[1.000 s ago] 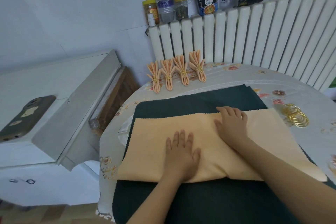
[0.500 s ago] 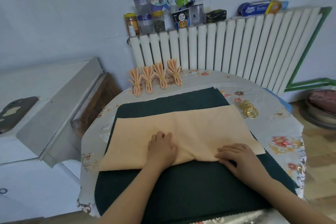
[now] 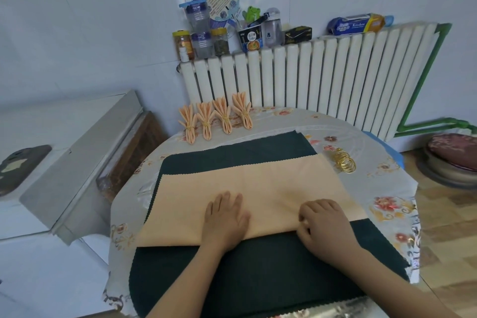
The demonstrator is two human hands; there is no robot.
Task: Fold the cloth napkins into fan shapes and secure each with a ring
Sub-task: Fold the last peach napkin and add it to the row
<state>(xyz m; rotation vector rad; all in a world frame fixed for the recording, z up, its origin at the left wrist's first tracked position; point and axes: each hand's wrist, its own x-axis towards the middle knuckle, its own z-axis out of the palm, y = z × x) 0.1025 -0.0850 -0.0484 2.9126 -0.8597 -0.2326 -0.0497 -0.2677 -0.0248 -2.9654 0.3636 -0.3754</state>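
So the peach napkin (image 3: 258, 193) is lying across the middle of the dark green cloth (image 3: 258, 266), folded over so its near edge is a soft rolled fold and its far edge is a straight zigzag-cut line. Everything else I'll place off that napkin. Left hand (image 3: 225, 217) is lying flat on the near part of it, fingers straight and together, just pressing, not gripping anything. Right hand (image 3: 324, 227) sits at the near fold further right, fingers curled, and it looks like the fingertips are pinching the folded edge, though the actual contact is tucked under the knuckles so I can't swear to it. Beyond the napkin's far edge there's a strip of bare green cloth, then floral tablecloth (image 3: 387, 188), then four finished fan napkins (image 3: 215, 117) in a row, each with a ring round the middle, close to the radiator (image 3: 309, 77). The pile of gold rings (image 3: 344, 160) is just past the napkin's far right corner, near but not touching as far as I can see. Left of the napkin the green cloth edge runs close to the table's rim, with little free room; right of it there's more open tablecloth before the drop-off. Nearer than the napkin is a wide stretch of green cloth, crossed by both forearms, and the bottom of it is cut off by the frame. The jars on the radiator top are too cluttered to read.
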